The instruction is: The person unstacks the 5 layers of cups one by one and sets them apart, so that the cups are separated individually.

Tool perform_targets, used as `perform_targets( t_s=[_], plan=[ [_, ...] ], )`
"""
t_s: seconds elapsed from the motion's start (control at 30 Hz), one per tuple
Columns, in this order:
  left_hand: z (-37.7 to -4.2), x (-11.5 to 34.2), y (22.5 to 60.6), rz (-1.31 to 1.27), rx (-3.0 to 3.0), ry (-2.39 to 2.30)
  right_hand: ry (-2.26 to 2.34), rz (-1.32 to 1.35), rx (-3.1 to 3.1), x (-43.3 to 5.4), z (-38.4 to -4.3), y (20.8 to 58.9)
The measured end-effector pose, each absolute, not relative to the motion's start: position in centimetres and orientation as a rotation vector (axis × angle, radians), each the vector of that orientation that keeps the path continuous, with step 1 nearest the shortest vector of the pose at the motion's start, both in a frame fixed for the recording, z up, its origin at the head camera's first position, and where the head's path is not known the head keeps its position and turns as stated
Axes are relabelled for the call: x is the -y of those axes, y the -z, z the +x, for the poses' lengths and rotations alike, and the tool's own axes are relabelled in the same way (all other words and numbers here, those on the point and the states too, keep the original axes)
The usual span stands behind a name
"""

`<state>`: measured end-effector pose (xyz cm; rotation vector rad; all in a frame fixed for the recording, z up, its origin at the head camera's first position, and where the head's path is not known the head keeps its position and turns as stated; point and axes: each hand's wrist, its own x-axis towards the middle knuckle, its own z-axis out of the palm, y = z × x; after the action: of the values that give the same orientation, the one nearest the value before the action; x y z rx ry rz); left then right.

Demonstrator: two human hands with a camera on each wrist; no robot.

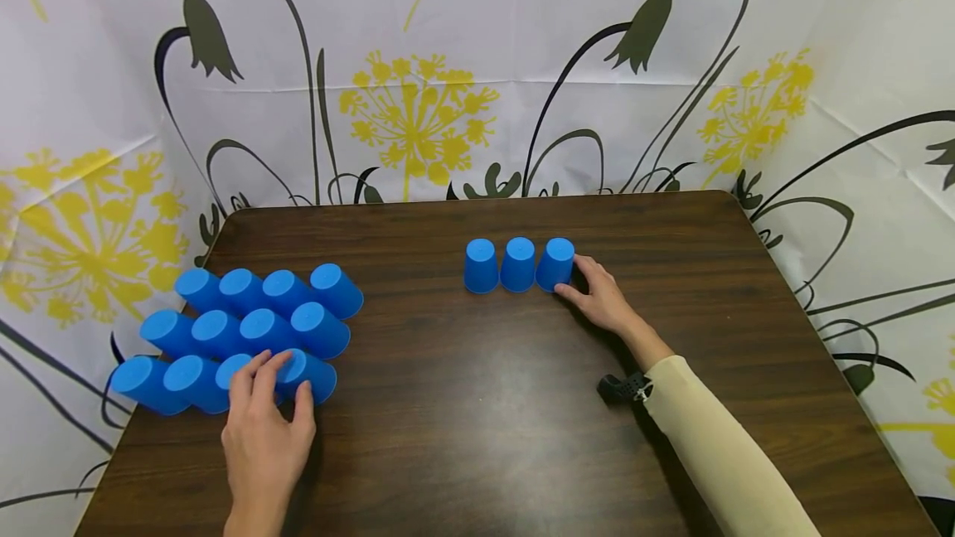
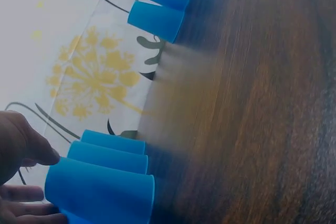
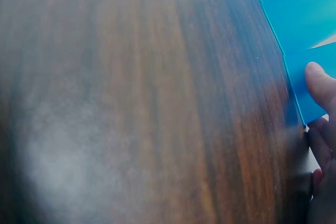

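Observation:
Three blue cups stand upside down in a row at the far middle of the table. My right hand (image 1: 603,298) holds the rightmost cup (image 1: 555,268) of that row, its thumb in front and its fingers at the right side. On the left, several more upside-down blue cups (image 1: 216,334) stand close together in three rows. My left hand (image 1: 264,433) grips the right-end cup (image 1: 317,377) of the nearest row, thumb and fingers on either side near its base. In the left wrist view, that same cup (image 2: 100,192) shows between thumb and fingers.
The dark wooden table (image 1: 462,437) has its far edge against a white curtain (image 1: 448,7) with yellow and grey flowers. A black band (image 1: 622,389) hangs at the right wrist, below a pale yellow sleeve (image 1: 716,446).

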<state>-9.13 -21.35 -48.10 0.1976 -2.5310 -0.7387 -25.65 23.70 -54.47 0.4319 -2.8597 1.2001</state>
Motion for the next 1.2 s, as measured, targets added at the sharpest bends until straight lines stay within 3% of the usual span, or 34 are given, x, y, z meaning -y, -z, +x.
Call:
perform_targets(
  t_s=[0.2, 0.5, 0.83, 1.2],
  plan=[
    [-8.8, 20.5, 46.7, 0.089, 2.437, 0.684, -1.195, 0.439, 2.859, -23.8, -25.7, 54.5],
    [-10.7, 15.6, 45.9, -0.343, 2.355, 0.926, -1.203, 0.435, 2.846, -23.8, -25.6, 54.6],
    [-16.8, 10.5, 47.4, -0.475, 2.691, 1.129, -1.195, 0.427, 2.862, -23.9, -25.6, 54.5],
    [-23.9, 6.2, 50.0, -0.484, 2.677, 1.218, -1.198, 0.43, 2.858, -23.8, -25.5, 54.4]
  ],
)
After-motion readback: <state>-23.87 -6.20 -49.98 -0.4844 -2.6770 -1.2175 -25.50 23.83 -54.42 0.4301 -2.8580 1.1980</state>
